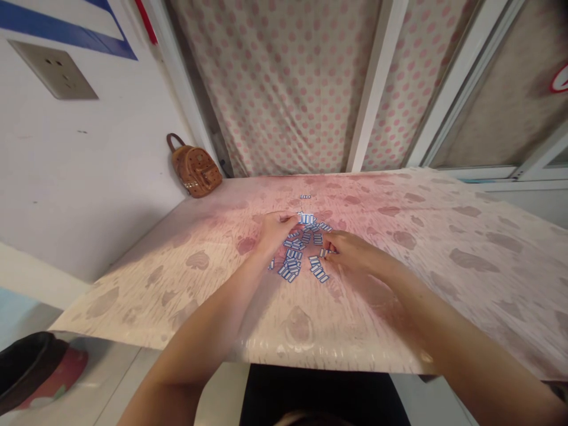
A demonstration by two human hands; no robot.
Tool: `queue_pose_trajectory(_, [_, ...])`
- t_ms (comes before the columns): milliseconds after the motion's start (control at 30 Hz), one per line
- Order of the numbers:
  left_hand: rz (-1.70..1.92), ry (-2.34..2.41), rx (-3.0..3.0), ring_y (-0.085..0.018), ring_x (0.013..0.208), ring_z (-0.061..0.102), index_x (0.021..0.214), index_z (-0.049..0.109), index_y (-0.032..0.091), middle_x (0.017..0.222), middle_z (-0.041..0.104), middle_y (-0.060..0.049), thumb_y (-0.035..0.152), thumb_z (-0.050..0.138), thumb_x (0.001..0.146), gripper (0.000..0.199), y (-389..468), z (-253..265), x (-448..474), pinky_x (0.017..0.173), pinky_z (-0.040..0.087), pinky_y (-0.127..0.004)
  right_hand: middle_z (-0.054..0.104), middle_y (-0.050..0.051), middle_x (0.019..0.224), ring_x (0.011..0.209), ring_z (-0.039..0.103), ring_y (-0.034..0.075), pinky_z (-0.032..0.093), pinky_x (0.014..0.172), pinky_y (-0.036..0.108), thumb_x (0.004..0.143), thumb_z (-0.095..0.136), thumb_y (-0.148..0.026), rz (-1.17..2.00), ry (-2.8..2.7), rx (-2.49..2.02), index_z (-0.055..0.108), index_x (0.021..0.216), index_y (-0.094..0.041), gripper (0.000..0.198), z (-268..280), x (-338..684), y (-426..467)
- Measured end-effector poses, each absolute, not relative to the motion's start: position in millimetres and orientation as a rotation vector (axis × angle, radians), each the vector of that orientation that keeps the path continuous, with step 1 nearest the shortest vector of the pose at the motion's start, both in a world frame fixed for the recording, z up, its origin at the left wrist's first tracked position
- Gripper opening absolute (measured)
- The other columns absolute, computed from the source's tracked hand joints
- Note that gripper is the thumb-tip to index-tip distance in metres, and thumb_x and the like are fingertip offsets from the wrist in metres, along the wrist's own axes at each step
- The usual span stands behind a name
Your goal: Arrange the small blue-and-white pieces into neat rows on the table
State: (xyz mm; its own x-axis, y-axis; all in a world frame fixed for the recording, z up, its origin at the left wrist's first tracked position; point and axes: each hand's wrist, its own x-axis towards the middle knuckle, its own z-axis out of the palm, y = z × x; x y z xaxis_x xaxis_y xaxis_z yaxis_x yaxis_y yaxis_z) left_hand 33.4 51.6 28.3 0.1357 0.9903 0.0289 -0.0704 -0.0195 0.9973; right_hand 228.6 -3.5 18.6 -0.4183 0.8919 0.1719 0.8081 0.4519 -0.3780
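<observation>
Small strips of white rectangles edged in blue (293, 255) lie in a loose, overlapping pile on the patterned tablecloth; their exact kind is too small to tell. At the far end of the pile, my left hand (277, 228) pinches a white-and-blue strip (306, 219) between thumb and fingers, held a little above the others. My right hand (348, 249) is at the pile's right side, its fingers curled closed at a white-and-blue strip (323, 253) that they partly cover. Nearer me, another strip (318, 270) lies just left of that hand.
One strip (305, 196) lies apart, farther back on the table (399, 236). A brown mini backpack (197, 170) leans against the wall at the back left corner. Dotted curtains (284, 89) hang behind the table. A dark-lined bin (39, 370) stands on the floor at left.
</observation>
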Motion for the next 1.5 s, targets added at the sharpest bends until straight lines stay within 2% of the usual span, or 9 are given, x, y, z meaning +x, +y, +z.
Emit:
queue_pose_trajectory(100, [1.148,1.035,1.262,-0.016,0.068,0.071,0.077,0.073,0.013,0.072,0.074,-0.005,0.019,0.069,0.078,0.007,52,26,34,0.060,0.052,-0.021,0.064,0.002,0.070,0.062,0.056,0.015,0.037,0.058,0.028,0.076,0.052,-0.011,0.361,-2.227,-1.417,0.056,0.072,-0.021,0.012,24,227,-5])
queue_pose_trajectory(267, [1.114,1.024,1.321,-0.015,0.067,0.071,0.077,0.073,0.013,0.071,0.074,-0.004,0.018,0.066,0.079,0.009,49,23,39,0.057,0.049,-0.019,0.066,-0.002,0.067,0.058,0.060,0.014,0.042,0.057,0.025,0.087,0.048,-0.023,0.542,-1.867,-1.380,0.058,0.087,-0.022,0.011,28,227,-4])
queue_pose_trajectory(367, [1.105,0.998,1.418,-0.016,0.071,0.072,0.079,0.074,0.014,0.075,0.075,-0.005,0.022,0.067,0.079,0.011,45,21,42,0.059,0.050,-0.020,0.063,-0.002,0.062,0.052,0.057,0.013,0.040,0.052,0.024,0.088,0.048,-0.029,0.578,-1.802,-1.424,0.061,0.082,-0.022,0.016,30,226,-5])
queue_pose_trajectory(433, [1.097,0.985,1.486,-0.017,0.074,0.072,0.082,0.075,0.014,0.078,0.076,-0.005,0.025,0.066,0.080,0.014,44,19,43,0.060,0.050,-0.020,0.063,-0.002,0.061,0.052,0.057,0.013,0.040,0.053,0.024,0.089,0.046,-0.027,0.532,-1.827,-1.446,0.061,0.079,-0.021,0.020,31,225,-6])
queue_pose_trajectory(533, [1.084,0.943,1.565,-0.018,0.077,0.072,0.087,0.076,0.015,0.084,0.077,-0.006,0.028,0.066,0.081,0.018,42,16,44,0.062,0.051,-0.022,0.064,-0.002,0.062,0.053,0.058,0.013,0.040,0.055,0.024,0.089,0.043,-0.022,0.495,-1.845,-1.430,0.060,0.081,-0.021,0.019,31,224,-7])
queue_pose_trajectory(667, [1.070,0.908,1.591,-0.019,0.077,0.072,0.084,0.075,0.015,0.081,0.076,-0.005,0.032,0.067,0.080,0.019,38,18,44,0.063,0.052,-0.024,0.065,-0.002,0.062,0.052,0.057,0.013,0.040,0.054,0.024,0.087,0.049,-0.026,0.492,-1.802,-1.453,0.056,0.083,-0.022,0.009,32,223,-8])
queue_pose_trajectory(933, [1.052,0.891,1.558,-0.019,0.075,0.071,0.082,0.076,0.015,0.080,0.075,-0.006,0.034,0.070,0.080,0.020,29,25,47,0.065,0.053,-0.025,0.063,-0.002,0.059,0.053,0.058,0.014,0.039,0.053,0.024,0.085,0.052,-0.028,0.357,-1.794,-1.526,0.053,0.076,-0.023,0.011,36,221,-11])
queue_pose_trajectory(1333, [1.030,0.842,1.545,-0.018,0.074,0.069,0.083,0.076,0.014,0.080,0.074,-0.007,0.041,0.073,0.077,0.028,26,26,46,0.069,0.053,-0.027,0.062,-0.004,0.058,0.048,0.056,0.013,0.038,0.052,0.024,0.087,0.051,-0.029,0.448,-1.763,-1.467,0.054,0.081,-0.022,0.009,32,218,-11])
queue_pose_trajectory(1500, [1.032,0.845,1.529,-0.018,0.075,0.069,0.081,0.075,0.014,0.079,0.074,-0.006,0.037,0.073,0.078,0.023,23,28,47,0.068,0.053,-0.026,0.062,-0.004,0.058,0.049,0.056,0.013,0.039,0.053,0.025,0.088,0.051,-0.030,0.466,-1.750,-1.448,0.053,0.080,-0.023,0.011,31,217,-12])
